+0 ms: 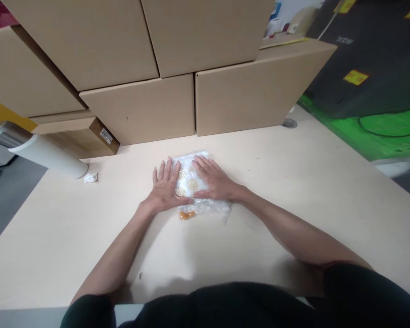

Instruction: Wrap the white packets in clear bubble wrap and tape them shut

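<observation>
A flat white packet (192,184) with yellowish round marks, in clear plastic wrapping, lies on the pale table in front of me. My left hand (166,187) is spread along the packet's left side, its thumb reaching over the lower edge. Across the right part of the packet rests my right hand (214,180), palm down with the fingers apart. Crumpled clear plastic (208,207) sticks out below both thumbs. An orange patch (187,214) shows at its lower left corner; I cannot tell what it is.
Large cardboard boxes (239,98) are stacked along the back of the table (280,182). A smaller open box (89,136), a white tumbler (51,157) and a crumpled white scrap (90,177) are at the left. A dark machine (369,54) stands beyond the right edge, above a green surface (392,134).
</observation>
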`<state>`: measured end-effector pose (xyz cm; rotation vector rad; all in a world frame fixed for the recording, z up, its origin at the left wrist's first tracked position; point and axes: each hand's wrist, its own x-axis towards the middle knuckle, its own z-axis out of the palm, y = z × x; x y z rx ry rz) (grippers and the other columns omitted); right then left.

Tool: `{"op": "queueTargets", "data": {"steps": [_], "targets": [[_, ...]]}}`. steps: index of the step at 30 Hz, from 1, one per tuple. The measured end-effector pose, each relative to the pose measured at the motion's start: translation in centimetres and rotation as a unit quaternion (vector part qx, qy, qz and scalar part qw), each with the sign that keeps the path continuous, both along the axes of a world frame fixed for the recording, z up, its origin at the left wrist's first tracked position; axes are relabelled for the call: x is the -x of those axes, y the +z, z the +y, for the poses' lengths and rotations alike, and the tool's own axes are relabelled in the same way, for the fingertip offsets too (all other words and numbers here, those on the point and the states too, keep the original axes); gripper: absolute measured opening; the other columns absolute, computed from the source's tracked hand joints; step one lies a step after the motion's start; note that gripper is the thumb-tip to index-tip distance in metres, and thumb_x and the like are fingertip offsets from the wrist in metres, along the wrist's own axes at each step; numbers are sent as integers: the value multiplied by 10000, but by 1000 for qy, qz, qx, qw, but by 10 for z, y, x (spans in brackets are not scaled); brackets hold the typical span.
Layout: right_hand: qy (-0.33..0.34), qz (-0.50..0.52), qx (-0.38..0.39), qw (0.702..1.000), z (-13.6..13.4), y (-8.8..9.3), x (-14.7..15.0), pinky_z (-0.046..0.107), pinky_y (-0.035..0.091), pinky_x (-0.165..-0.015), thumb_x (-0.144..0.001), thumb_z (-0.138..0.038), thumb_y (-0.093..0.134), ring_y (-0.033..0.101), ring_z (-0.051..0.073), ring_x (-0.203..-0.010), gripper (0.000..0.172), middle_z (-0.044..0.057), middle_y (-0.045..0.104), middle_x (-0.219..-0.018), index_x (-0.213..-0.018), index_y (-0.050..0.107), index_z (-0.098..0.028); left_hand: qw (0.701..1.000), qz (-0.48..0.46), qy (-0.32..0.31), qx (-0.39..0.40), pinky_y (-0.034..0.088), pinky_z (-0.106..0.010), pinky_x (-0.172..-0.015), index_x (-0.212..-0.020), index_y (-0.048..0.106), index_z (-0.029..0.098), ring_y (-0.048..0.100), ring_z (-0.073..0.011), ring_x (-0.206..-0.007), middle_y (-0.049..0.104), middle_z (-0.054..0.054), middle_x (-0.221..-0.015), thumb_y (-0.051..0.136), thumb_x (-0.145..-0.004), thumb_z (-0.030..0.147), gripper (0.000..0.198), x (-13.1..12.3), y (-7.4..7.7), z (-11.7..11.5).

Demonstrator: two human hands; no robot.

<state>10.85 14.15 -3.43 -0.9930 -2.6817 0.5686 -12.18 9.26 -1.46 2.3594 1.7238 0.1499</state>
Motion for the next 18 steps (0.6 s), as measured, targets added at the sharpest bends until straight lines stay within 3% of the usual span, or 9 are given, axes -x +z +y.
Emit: {"op": "queueTargets", "data": {"steps": [4,7,13,18], "targets": [[12,-20,33,999,-6,5,-15,546,9,-1229,-749,-868,482,-64,365,-1533,1206,168,-50,-1676,-1607,15,-162,999,30,-40,0,-72,-613,-1180,-1601,78,177,-83,-400,-1524,-53,-202,-1666,685,-741,685,1169,-9,6,-12],[19,-35,45,998,-10,3,-28,550,-5,-1226,-728,-858,533,-72,371,-1532,1233,149,-76,-1676,-1609,-7,-184,996,25,-67,47,-78,-609,-1181,-1601,11,154,-75,-399,-1526,-60,-217,-1660,682,-683,757,1287,-11,6,-14],[9,-22,47,999,-14,-8,-33,529,-1,-1232,-704,-845,582,-78,366,-1532,1270,134,-83,-1681,-1608,-33,-199,997,20,-54,58,-69,-639,-1167,-1595,-63,165,-105,-414,-1519,-111,-211,-1656,704,-661,745,1340,-11,-1,-9],[2,-1,70,998,-15,-4,-32,561,-6,-1222,-700,-823,616,-86,376,-1529,1255,132,-68,-1683,-1610,-9,-226,996,41,-46,57,-59,-651,-1166,-1596,-47,157,-98,-424,-1517,-103,-213,-1657,717,-652,730,1343,-16,3,-11]]}}
